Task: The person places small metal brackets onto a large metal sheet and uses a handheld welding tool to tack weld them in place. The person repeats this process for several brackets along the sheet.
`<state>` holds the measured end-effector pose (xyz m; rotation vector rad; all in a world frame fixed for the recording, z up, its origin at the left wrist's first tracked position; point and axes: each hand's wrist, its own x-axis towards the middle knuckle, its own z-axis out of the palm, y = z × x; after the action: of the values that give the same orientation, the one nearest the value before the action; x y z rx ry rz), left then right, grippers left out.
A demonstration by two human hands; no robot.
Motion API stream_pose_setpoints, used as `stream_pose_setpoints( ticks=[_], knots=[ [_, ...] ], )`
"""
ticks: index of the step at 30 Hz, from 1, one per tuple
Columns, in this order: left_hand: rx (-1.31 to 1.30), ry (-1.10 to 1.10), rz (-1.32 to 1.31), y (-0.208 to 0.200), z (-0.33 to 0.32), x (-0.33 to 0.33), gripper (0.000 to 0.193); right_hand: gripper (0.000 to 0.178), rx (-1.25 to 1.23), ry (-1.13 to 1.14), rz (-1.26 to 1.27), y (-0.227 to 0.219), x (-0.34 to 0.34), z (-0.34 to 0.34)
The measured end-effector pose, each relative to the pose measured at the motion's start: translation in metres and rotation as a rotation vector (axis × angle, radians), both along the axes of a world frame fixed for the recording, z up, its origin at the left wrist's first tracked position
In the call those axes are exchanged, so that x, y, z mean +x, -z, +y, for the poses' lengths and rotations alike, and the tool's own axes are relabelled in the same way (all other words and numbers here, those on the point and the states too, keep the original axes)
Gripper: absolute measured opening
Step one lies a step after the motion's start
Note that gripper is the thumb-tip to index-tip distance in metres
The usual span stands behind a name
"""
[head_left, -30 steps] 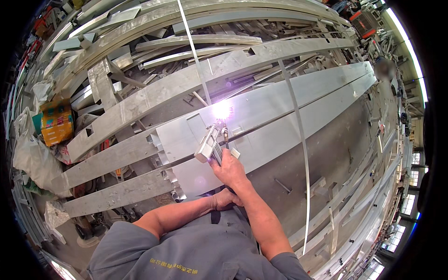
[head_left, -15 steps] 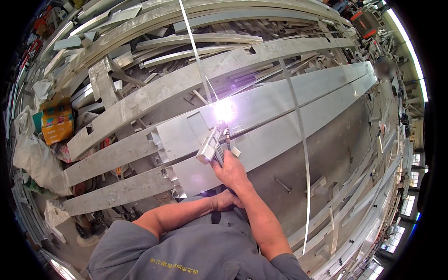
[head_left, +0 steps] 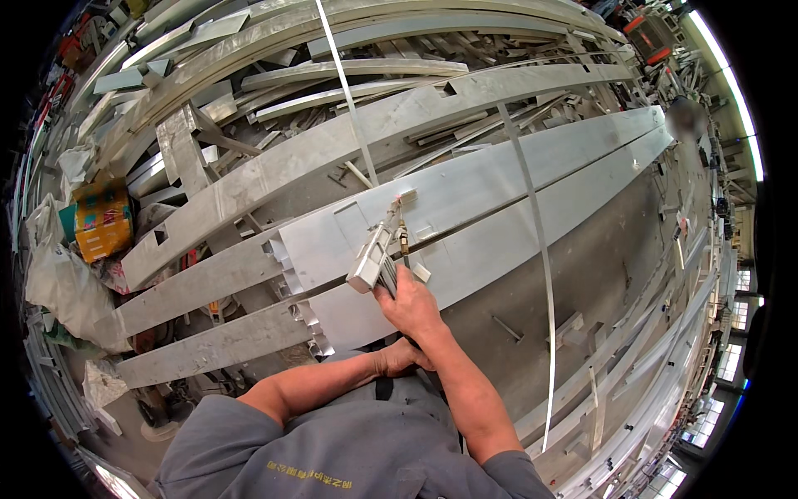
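Observation:
My right hand (head_left: 412, 308) grips a grey welding torch (head_left: 376, 254). Its thin nozzle points up to a small metal tab (head_left: 406, 196) on a long aluminium profile (head_left: 499, 179). No arc glows at the tip. A second long profile (head_left: 507, 241) lies alongside, just below the seam. My left hand (head_left: 402, 358) is curled under my right wrist, close to my chest, touching the forearm. Whether it grips anything I cannot tell.
Several long metal beams (head_left: 249, 191) and offcuts are piled at the left and back. A yellow and orange bag (head_left: 104, 220) and grey sacks (head_left: 58, 287) sit at the far left. A thin metal strip (head_left: 536, 249) crosses the profiles. More strips lie at the right (head_left: 632, 366).
The bright welding arc at the torch tip has gone out. The torch and both hands have stayed in nearly the same place.

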<state>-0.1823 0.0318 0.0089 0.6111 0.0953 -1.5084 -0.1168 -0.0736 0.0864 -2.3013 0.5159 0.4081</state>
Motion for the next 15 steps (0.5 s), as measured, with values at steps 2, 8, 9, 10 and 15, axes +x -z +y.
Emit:
stream_pose_setpoints(
  ticks=[2, 8, 9, 10, 15],
  knots=[
    [-0.005, -0.01, 0.024, 0.001, -0.001, 0.0, 0.037, 0.055, -0.001, 0.003, -0.001, 0.0, 0.001, -0.001],
    [-0.017, -0.013, 0.025, -0.003, -0.003, 0.002, 0.039, 0.056, 0.014, -0.002, 0.019, 0.003, 0.002, -0.003],
    [-0.018, -0.008, 0.024, -0.004, -0.003, 0.004, 0.039, 0.056, 0.009, -0.003, 0.02, 0.003, 0.002, -0.004],
    [-0.012, -0.002, 0.027, -0.006, -0.003, 0.005, 0.039, 0.056, 0.005, -0.004, 0.021, 0.003, 0.002, -0.004],
    [0.014, 0.015, 0.037, -0.01, -0.003, 0.007, 0.039, 0.057, 0.016, -0.014, 0.053, 0.003, 0.005, -0.006]
  ],
)
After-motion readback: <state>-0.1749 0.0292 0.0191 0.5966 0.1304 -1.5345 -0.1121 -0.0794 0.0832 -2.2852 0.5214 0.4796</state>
